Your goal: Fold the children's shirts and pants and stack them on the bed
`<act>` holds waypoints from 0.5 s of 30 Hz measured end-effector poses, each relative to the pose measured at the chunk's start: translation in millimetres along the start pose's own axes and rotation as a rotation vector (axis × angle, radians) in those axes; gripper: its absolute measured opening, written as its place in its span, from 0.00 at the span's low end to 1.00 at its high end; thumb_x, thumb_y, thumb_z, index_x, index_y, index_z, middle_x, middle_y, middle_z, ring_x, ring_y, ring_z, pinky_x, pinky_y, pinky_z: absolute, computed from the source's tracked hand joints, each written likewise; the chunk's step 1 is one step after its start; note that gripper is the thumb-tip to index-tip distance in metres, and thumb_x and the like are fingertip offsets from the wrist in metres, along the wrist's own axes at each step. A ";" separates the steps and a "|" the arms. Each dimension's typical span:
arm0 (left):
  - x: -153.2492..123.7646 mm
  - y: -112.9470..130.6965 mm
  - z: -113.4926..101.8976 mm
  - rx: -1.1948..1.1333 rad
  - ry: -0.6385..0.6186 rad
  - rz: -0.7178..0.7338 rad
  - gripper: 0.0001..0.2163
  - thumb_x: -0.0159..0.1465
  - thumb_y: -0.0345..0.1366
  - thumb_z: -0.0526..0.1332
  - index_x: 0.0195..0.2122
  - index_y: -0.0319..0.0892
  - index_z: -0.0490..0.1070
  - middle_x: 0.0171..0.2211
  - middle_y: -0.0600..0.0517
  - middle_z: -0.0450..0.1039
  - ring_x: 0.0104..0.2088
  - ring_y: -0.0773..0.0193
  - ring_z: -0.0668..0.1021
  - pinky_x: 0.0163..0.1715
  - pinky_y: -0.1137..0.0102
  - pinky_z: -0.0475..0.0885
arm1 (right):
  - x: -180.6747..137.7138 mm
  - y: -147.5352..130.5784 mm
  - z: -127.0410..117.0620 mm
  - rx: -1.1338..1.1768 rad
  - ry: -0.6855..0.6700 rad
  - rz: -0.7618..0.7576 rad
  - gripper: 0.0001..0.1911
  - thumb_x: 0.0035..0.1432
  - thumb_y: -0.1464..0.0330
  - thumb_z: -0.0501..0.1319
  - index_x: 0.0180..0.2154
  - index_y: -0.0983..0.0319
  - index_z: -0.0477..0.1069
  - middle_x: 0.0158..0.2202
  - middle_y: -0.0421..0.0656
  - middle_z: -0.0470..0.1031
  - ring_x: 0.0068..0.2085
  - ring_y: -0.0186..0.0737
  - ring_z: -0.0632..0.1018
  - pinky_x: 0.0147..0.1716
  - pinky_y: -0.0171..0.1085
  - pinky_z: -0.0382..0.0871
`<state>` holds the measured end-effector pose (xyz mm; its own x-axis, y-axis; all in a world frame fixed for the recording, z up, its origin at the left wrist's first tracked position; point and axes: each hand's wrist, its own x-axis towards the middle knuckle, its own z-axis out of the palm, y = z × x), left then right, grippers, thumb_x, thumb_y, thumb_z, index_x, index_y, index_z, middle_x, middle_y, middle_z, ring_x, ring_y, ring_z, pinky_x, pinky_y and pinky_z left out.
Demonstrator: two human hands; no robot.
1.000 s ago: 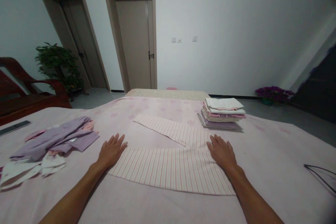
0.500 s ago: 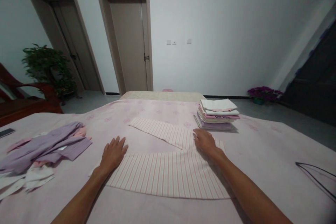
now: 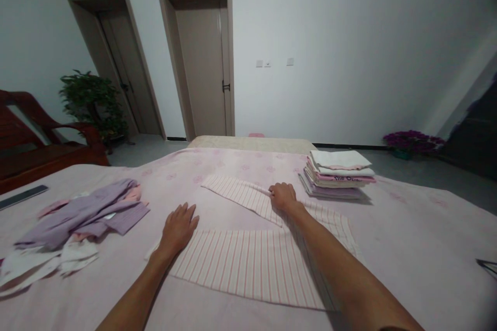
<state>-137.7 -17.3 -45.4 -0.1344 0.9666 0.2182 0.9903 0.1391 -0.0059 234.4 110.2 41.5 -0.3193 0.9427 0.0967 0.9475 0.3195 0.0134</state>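
A pair of white trousers with pink stripes lies spread on the pink cloth, its two legs pointing left. My left hand rests flat near the hem of the closer leg, fingers stretched out. On the upper edge of the farther leg, my right hand has its fingers curled, pinching the striped fabric. My right forearm crosses over the waist part and hides some of it.
Folded clothes stand in a stack beyond my right hand. Crumpled purple, pink and white clothes lie to the left, with a phone behind them. A dark wire-like object is at the right edge.
My right hand has moved left along the upper edge of the farther trouser leg. My left hand stays by the hem. The view has turned slightly left.
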 end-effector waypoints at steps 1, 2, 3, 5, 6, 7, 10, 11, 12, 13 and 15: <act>0.5 -0.9 1.4 -0.008 0.007 0.002 0.24 0.72 0.45 0.48 0.65 0.41 0.65 0.67 0.40 0.61 0.67 0.48 0.63 0.64 0.54 0.58 | -3.2 -2.1 -5.4 0.006 0.004 -0.024 0.15 0.66 0.69 0.54 0.49 0.60 0.77 0.46 0.50 0.76 0.48 0.45 0.75 0.46 0.39 0.60; 0.8 -1.8 2.8 -0.018 0.014 0.003 0.24 0.72 0.44 0.48 0.64 0.41 0.65 0.67 0.40 0.62 0.67 0.48 0.64 0.65 0.54 0.58 | -8.5 -5.2 -10.4 0.014 0.012 -0.060 0.16 0.65 0.70 0.54 0.50 0.58 0.76 0.47 0.48 0.76 0.48 0.43 0.74 0.45 0.37 0.60; 1.0 -2.6 3.8 -0.031 0.021 0.004 0.24 0.72 0.44 0.48 0.64 0.40 0.65 0.67 0.40 0.62 0.67 0.49 0.64 0.65 0.55 0.58 | -16.1 -9.3 -14.3 0.021 0.028 -0.113 0.16 0.65 0.70 0.54 0.50 0.57 0.76 0.47 0.47 0.75 0.48 0.42 0.74 0.43 0.36 0.60; 0.5 -3.5 4.3 -0.078 0.044 -0.002 0.24 0.71 0.42 0.48 0.64 0.38 0.65 0.66 0.40 0.64 0.67 0.50 0.64 0.65 0.56 0.58 | -39.1 -20.0 -17.7 0.029 0.081 -0.276 0.15 0.64 0.71 0.55 0.47 0.56 0.76 0.45 0.45 0.74 0.46 0.40 0.73 0.39 0.35 0.59; -0.3 -3.6 3.4 -0.112 0.066 -0.007 0.23 0.71 0.41 0.48 0.64 0.37 0.65 0.65 0.40 0.64 0.66 0.51 0.64 0.66 0.57 0.58 | -54.2 -26.0 -16.9 0.028 0.118 -0.380 0.13 0.63 0.71 0.55 0.45 0.57 0.76 0.43 0.45 0.73 0.44 0.40 0.73 0.38 0.35 0.58; -1.5 -3.3 1.8 -0.156 0.097 -0.011 0.23 0.70 0.40 0.48 0.64 0.37 0.64 0.65 0.41 0.65 0.66 0.52 0.65 0.66 0.58 0.58 | -71.1 -32.0 -14.5 0.025 0.144 -0.479 0.12 0.63 0.72 0.56 0.43 0.58 0.76 0.41 0.45 0.73 0.41 0.40 0.72 0.37 0.36 0.57; -6.4 -0.8 -6.8 -0.337 0.234 -0.041 0.23 0.71 0.39 0.46 0.64 0.39 0.62 0.63 0.43 0.67 0.64 0.56 0.68 0.66 0.60 0.60 | -125.4 -45.3 -4.1 0.049 0.119 -0.716 0.06 0.62 0.72 0.57 0.36 0.60 0.73 0.37 0.44 0.72 0.36 0.38 0.69 0.34 0.36 0.54; -7.9 0.2 -10.0 -0.405 0.273 -0.064 0.23 0.71 0.40 0.45 0.63 0.40 0.62 0.62 0.43 0.68 0.62 0.56 0.69 0.64 0.60 0.62 | -141.5 -46.9 -1.9 0.068 0.085 -0.764 0.05 0.62 0.72 0.58 0.35 0.60 0.72 0.35 0.43 0.72 0.34 0.37 0.68 0.33 0.36 0.53; -8.8 1.2 -13.0 -0.470 0.299 -0.094 0.22 0.71 0.41 0.44 0.63 0.41 0.63 0.60 0.44 0.69 0.61 0.57 0.71 0.62 0.61 0.65 | -155.2 -46.8 -1.2 0.088 0.064 -0.779 0.05 0.63 0.72 0.57 0.35 0.60 0.72 0.35 0.43 0.72 0.34 0.37 0.68 0.33 0.36 0.53; -9.1 2.0 -15.5 -0.528 0.310 -0.127 0.22 0.71 0.42 0.44 0.62 0.41 0.63 0.59 0.44 0.70 0.59 0.57 0.73 0.61 0.61 0.67 | -165.8 -44.7 -2.3 0.109 0.049 -0.780 0.05 0.63 0.71 0.56 0.37 0.60 0.71 0.35 0.43 0.72 0.34 0.38 0.68 0.33 0.37 0.53; -6.5 2.7 -19.0 -0.613 0.287 -0.179 0.22 0.71 0.44 0.45 0.61 0.41 0.65 0.58 0.44 0.71 0.57 0.57 0.74 0.58 0.62 0.69 | -176.9 -35.1 -9.1 0.141 0.024 -0.736 0.08 0.64 0.71 0.55 0.42 0.60 0.72 0.37 0.44 0.74 0.36 0.39 0.70 0.35 0.38 0.54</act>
<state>-133.4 -27.2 -28.3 -0.3660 0.8336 0.4137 0.8070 0.0629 0.5872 257.7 -68.7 33.0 -0.8677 0.4786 0.1341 0.4772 0.8777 -0.0444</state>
